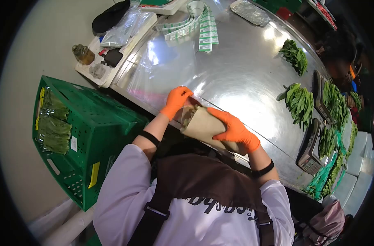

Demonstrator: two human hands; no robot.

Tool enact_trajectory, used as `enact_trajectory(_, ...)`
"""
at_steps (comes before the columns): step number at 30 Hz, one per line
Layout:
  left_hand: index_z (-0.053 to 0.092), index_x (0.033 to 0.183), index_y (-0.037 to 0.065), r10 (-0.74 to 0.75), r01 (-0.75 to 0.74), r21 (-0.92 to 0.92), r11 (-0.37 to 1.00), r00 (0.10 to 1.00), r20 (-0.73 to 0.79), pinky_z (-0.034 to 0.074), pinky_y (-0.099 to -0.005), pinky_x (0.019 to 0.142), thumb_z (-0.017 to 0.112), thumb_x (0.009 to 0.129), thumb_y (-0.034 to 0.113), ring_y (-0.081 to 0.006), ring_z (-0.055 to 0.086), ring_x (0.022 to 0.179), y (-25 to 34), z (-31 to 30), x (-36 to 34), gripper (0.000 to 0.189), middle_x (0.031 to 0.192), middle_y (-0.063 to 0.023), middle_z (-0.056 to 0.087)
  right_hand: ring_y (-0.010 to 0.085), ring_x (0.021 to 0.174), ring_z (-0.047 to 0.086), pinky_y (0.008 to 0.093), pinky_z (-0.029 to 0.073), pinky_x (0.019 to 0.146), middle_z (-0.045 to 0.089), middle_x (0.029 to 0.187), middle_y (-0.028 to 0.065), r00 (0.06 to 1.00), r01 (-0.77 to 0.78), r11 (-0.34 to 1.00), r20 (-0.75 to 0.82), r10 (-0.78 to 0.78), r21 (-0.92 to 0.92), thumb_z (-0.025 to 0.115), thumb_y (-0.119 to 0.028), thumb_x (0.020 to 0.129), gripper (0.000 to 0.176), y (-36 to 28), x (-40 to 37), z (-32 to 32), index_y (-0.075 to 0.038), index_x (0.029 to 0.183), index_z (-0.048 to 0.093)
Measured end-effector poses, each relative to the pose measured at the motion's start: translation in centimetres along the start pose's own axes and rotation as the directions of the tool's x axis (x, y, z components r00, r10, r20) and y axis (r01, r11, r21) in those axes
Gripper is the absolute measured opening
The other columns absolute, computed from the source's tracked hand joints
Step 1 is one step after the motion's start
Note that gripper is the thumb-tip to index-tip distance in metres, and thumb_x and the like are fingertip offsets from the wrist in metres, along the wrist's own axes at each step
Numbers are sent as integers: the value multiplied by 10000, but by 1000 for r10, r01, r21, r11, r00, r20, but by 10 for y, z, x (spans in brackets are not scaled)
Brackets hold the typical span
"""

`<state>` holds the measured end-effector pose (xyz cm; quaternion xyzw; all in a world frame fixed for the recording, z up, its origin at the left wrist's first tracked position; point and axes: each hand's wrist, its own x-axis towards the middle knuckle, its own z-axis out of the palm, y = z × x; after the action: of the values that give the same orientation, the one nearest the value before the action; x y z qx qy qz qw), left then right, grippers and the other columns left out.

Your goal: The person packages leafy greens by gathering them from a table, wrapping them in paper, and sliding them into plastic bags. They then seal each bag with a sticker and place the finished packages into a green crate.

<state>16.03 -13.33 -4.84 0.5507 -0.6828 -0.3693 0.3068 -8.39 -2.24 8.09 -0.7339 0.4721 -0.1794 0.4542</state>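
Orange gloves cover both hands. My right hand [238, 130] is wrapped around a bundle in brown paper [207, 126], held tilted over the near edge of the steel table [240, 74]. At the bundle's left end the paper is open, and greenish-brown stems or leaves show inside. My left hand [177, 102] is closed in a pinch beside that open end. Something clear, like the edge of a plastic bag, shows by its fingers, but the grip itself is hard to make out. Flat clear plastic bags [162, 69] lie on the table just beyond my left hand.
A green crate [92, 143] with bagged leafy greens [55, 137] stands at the left. Leafy bunches [300, 104] and a scale [312, 153] sit at the right. A label strip [207, 35] lies at the back. A person [339, 49] is at the far right.
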Motion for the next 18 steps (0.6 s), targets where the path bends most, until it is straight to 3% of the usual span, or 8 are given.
enact_trajectory(2, 669, 820, 57, -65, 74, -125, 989, 995, 80, 454, -350, 645, 648, 786, 221, -260, 585, 717, 35, -3, -10, 168, 783, -101, 624, 213, 1222, 449, 313, 347, 1025, 486, 1332, 128, 985, -91, 940, -111, 134, 328, 793, -67, 589, 912, 28, -2, 4, -93, 1399, 376)
enact_trajectory(5, 660, 811, 41, 3, -3, -32, 999, 1000, 20, 458, -343, 652, 655, 786, 225, -245, 593, 715, 33, 11, -10, 185, 801, -111, 630, 284, 1093, 540, 347, 421, 952, 573, 1210, 157, 841, -241, 969, -486, 237, 56, 784, -123, 572, 903, 33, -11, 7, -133, 1388, 398)
enact_trajectory(7, 654, 834, 47, -28, 30, -57, 998, 998, 48, 463, -346, 662, 685, 764, 245, -244, 592, 736, 26, 19, -12, 212, 802, -115, 631, 309, 1055, 543, 360, 439, 926, 553, 1246, 137, 885, -214, 977, -428, 184, -23, 772, -142, 570, 882, 31, -28, 1, -146, 1375, 412)
enact_trajectory(10, 653, 872, 64, -230, 245, -114, 963, 965, 124, 467, -359, 680, 716, 729, 261, -262, 593, 768, 19, 35, -9, 252, 802, -111, 627, 336, 1019, 543, 378, 459, 897, 532, 1285, 104, 942, -154, 976, -322, 97, -157, 760, -161, 566, 860, 12, -52, -5, -167, 1359, 428)
enact_trajectory(12, 646, 929, 73, -24, 39, 69, 997, 978, -208, 476, -362, 682, 740, 690, 263, -284, 603, 772, 14, 48, -8, 319, 809, -105, 638, 339, 1015, 539, 386, 469, 880, 529, 1295, 67, 960, -116, 964, -277, 47, -241, 759, -168, 563, 868, 10, -64, -4, -175, 1363, 422)
enact_trajectory(13, 646, 929, 73, -24, 38, 66, 997, 978, -207, 476, -362, 682, 740, 690, 263, -284, 603, 772, 8, 51, -9, 319, 809, -105, 638, 339, 1015, 539, 386, 469, 880, 529, 1295, 67, 960, -119, 963, -277, 49, -242, 759, -168, 563, 868, 12, -67, -1, -175, 1363, 422)
enact_trajectory(16, 667, 884, 59, 29, -8, 235, 972, 996, -88, 482, -359, 683, 734, 685, 253, -285, 617, 774, -10, 46, -3, 285, 817, -104, 649, 341, 1022, 533, 382, 459, 897, 523, 1303, 67, 960, -112, 971, -273, 52, -210, 762, -181, 567, 864, 12, -73, 4, -172, 1362, 423)
enact_trajectory(18, 690, 819, 58, -134, 133, 40, 990, 990, 38, 482, -346, 668, 715, 688, 238, -252, 624, 750, -16, 44, 5, 225, 813, -100, 663, 331, 1028, 528, 373, 445, 917, 522, 1303, 65, 970, -108, 961, -239, 46, -255, 768, -186, 564, 866, 7, -74, 6, -167, 1360, 426)
